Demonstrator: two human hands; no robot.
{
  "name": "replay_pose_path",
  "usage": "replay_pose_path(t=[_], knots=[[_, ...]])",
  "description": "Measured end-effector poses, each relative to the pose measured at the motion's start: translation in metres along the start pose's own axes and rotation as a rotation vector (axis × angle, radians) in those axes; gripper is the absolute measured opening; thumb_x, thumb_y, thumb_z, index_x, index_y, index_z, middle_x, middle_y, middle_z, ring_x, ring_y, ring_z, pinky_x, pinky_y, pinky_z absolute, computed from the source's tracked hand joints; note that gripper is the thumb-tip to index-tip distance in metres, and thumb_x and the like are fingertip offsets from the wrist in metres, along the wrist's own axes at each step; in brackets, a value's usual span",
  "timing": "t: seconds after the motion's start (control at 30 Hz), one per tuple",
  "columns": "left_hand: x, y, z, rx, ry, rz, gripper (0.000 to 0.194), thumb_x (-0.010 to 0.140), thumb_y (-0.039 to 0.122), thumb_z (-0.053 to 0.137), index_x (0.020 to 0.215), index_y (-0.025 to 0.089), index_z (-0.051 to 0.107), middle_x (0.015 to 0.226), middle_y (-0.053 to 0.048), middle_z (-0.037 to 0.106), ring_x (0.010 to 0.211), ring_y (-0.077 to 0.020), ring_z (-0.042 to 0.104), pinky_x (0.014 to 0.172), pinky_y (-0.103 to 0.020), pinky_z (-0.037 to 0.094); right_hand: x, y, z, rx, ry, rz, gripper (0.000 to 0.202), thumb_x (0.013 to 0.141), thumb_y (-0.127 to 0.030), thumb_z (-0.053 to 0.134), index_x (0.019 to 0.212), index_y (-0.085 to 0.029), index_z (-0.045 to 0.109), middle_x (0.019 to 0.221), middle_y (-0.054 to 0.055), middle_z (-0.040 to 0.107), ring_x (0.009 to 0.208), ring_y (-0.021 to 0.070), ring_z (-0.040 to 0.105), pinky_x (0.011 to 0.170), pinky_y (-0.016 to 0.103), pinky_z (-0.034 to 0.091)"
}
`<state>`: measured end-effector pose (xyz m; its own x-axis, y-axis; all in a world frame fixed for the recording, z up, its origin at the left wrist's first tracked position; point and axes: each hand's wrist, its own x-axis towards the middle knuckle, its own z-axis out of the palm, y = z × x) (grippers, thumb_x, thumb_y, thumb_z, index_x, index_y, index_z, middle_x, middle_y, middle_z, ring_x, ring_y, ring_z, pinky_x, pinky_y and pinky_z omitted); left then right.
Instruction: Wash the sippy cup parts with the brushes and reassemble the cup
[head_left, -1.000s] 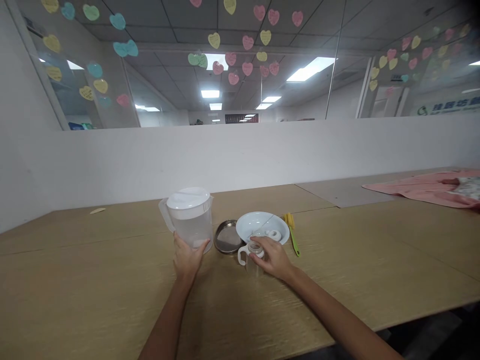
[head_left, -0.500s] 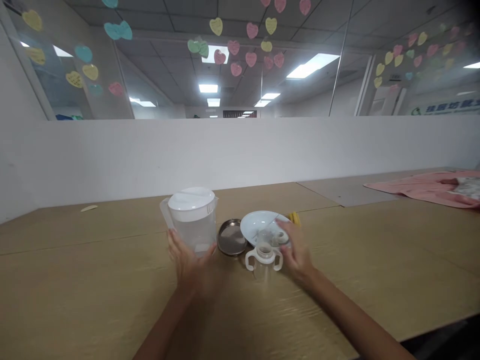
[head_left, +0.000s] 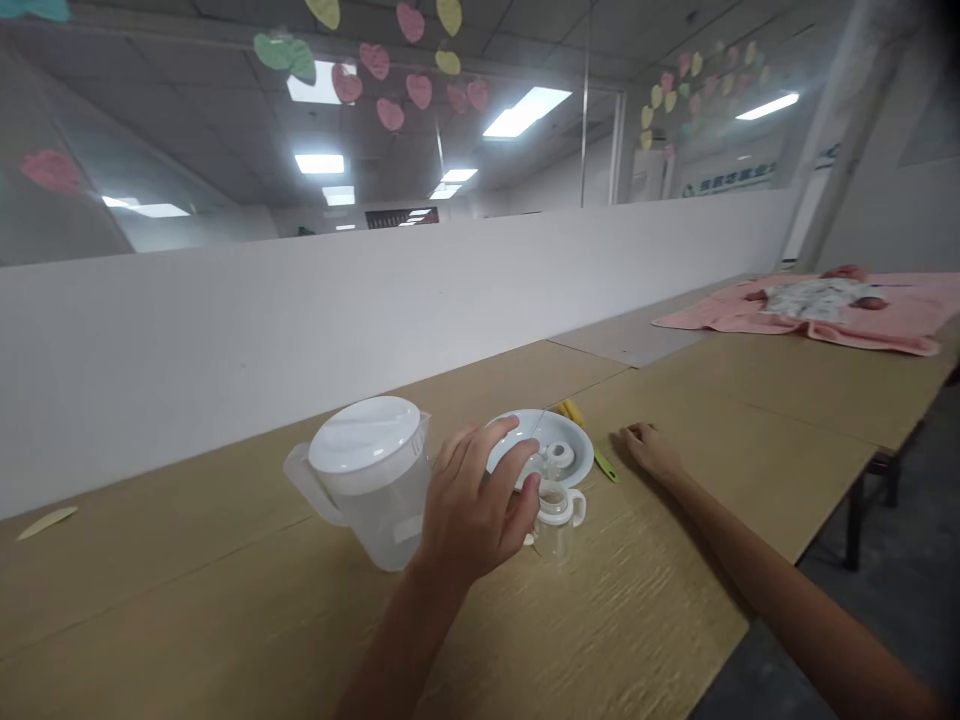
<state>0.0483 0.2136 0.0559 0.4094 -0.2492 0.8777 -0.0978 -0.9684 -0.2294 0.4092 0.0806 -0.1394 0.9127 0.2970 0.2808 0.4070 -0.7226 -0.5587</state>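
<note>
My left hand (head_left: 472, 515) hovers with spread fingers above the table, between a clear plastic pitcher (head_left: 371, 485) with a white lid and a small clear cup with two white handles (head_left: 556, 515). It holds nothing and hides the metal dish behind it. A white bowl (head_left: 559, 440) with a small white ring part in it stands just behind the cup. My right hand (head_left: 651, 450) rests on the wooden table (head_left: 225, 600) right of the bowl, fingers loosely curled and empty, near a green and yellow utensil (head_left: 592, 450).
A white partition wall (head_left: 300, 320) runs along the far side of the table. At the far right lies a pink cloth (head_left: 825, 315) with a small doll on it. A pale flat stick (head_left: 46, 522) lies at the left. The table's near edge falls away at the right.
The view has swung to the right. My left hand left the pitcher and moved toward the handled cup. My right hand let go of the cup area and slid right onto the table.
</note>
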Motion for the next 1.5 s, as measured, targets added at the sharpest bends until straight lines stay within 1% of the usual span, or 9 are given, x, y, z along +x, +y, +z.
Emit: replay_pose_path(t=[0.13, 0.4, 0.53, 0.7, 0.9, 1.1, 1.23, 1.37, 1.5], knots=[[0.005, -0.008, -0.005, -0.108, -0.062, -0.123, 0.018, 0.084, 0.019, 0.051, 0.1, 0.017, 0.059, 0.101, -0.009, 0.064, 0.092, -0.0189, 0.06, 0.08, -0.033, 0.048, 0.002, -0.003, 0.002, -0.052, -0.014, -0.018, 0.039, 0.088, -0.036, 0.041, 0.101, -0.01, 0.066, 0.107, 0.017, 0.061, 0.098, 0.0243, 0.058, 0.08, 0.03, 0.041], [0.003, -0.033, -0.037, -0.134, -0.132, -0.269, 0.016, 0.086, 0.023, 0.051, 0.1, 0.02, 0.059, 0.093, -0.004, 0.067, 0.087, -0.0177, 0.061, 0.076, -0.032, 0.049, -0.007, -0.015, -0.002, -0.156, -0.036, -0.072, 0.037, 0.091, -0.033, 0.036, 0.101, -0.012, 0.065, 0.106, 0.014, 0.063, 0.094, 0.0211, 0.06, 0.074, 0.027, 0.043], [0.007, -0.029, -0.05, -0.126, -0.112, -0.268, 0.016, 0.088, 0.025, 0.05, 0.101, 0.021, 0.058, 0.093, -0.004, 0.068, 0.086, -0.0186, 0.062, 0.074, -0.032, 0.05, -0.016, -0.028, 0.003, -0.264, -0.04, -0.1, 0.033, 0.089, -0.03, 0.04, 0.101, -0.009, 0.063, 0.108, 0.019, 0.062, 0.103, 0.0266, 0.056, 0.084, 0.033, 0.039], [0.012, -0.017, -0.057, -0.078, -0.181, -0.205, 0.029, 0.088, 0.022, 0.048, 0.117, 0.02, 0.05, 0.098, -0.004, 0.067, 0.091, -0.018, 0.062, 0.078, -0.031, 0.049, -0.024, -0.042, 0.006, -0.384, -0.046, -0.094, 0.034, 0.091, -0.028, 0.037, 0.102, -0.009, 0.062, 0.105, 0.02, 0.062, 0.104, 0.0283, 0.055, 0.089, 0.037, 0.036], [0.009, -0.016, -0.053, -0.05, -0.262, -0.121, 0.04, 0.088, 0.021, 0.046, 0.128, 0.021, 0.043, 0.101, -0.004, 0.067, 0.09, -0.0171, 0.063, 0.079, -0.029, 0.049, -0.036, -0.069, 0.014, -0.444, -0.041, -0.081, 0.038, 0.091, -0.032, 0.035, 0.108, -0.009, 0.061, 0.11, 0.023, 0.059, 0.108, 0.0355, 0.051, 0.088, 0.048, 0.033], [0.001, -0.028, -0.048, 0.04, -0.321, -0.158, 0.041, 0.09, 0.027, 0.045, 0.13, 0.022, 0.04, 0.103, -0.004, 0.067, 0.092, -0.0183, 0.063, 0.077, -0.029, 0.049, -0.041, -0.08, 0.011, -0.417, -0.069, -0.074, 0.041, 0.093, -0.034, 0.032, 0.111, -0.009, 0.06, 0.114, 0.023, 0.056, 0.111, 0.0351, 0.049, 0.09, 0.05, 0.031], [-0.003, -0.028, -0.036, 0.068, -0.386, -0.157, 0.039, 0.09, 0.026, 0.045, 0.129, 0.024, 0.042, 0.104, -0.003, 0.067, 0.09, -0.0184, 0.063, 0.076, -0.029, 0.049, -0.037, -0.081, 0.011, -0.373, -0.106, -0.065, 0.042, 0.093, -0.04, 0.032, 0.113, -0.015, 0.059, 0.118, 0.02, 0.054, 0.114, 0.0354, 0.046, 0.092, 0.056, 0.028], [-0.007, -0.021, -0.022, 0.024, -0.471, -0.18, 0.042, 0.088, 0.024, 0.045, 0.13, 0.026, 0.041, 0.106, -0.002, 0.066, 0.089, -0.0182, 0.063, 0.076, -0.03, 0.049, -0.03, -0.085, 0.019, -0.323, -0.126, -0.066, 0.037, 0.09, -0.033, 0.037, 0.117, -0.018, 0.058, 0.122, 0.019, 0.052, 0.118, 0.0378, 0.041, 0.092, 0.063, 0.024], [-0.011, -0.014, 0.0, -0.125, -0.578, -0.35, 0.04, 0.088, 0.027, 0.045, 0.127, 0.026, 0.046, 0.103, -0.002, 0.067, 0.089, -0.019, 0.063, 0.076, -0.031, 0.048, -0.023, -0.086, 0.026, -0.225, -0.131, -0.081, 0.034, 0.088, -0.026, 0.04, 0.114, -0.017, 0.059, 0.122, 0.019, 0.053, 0.118, 0.0375, 0.041, 0.093, 0.063, 0.023]])
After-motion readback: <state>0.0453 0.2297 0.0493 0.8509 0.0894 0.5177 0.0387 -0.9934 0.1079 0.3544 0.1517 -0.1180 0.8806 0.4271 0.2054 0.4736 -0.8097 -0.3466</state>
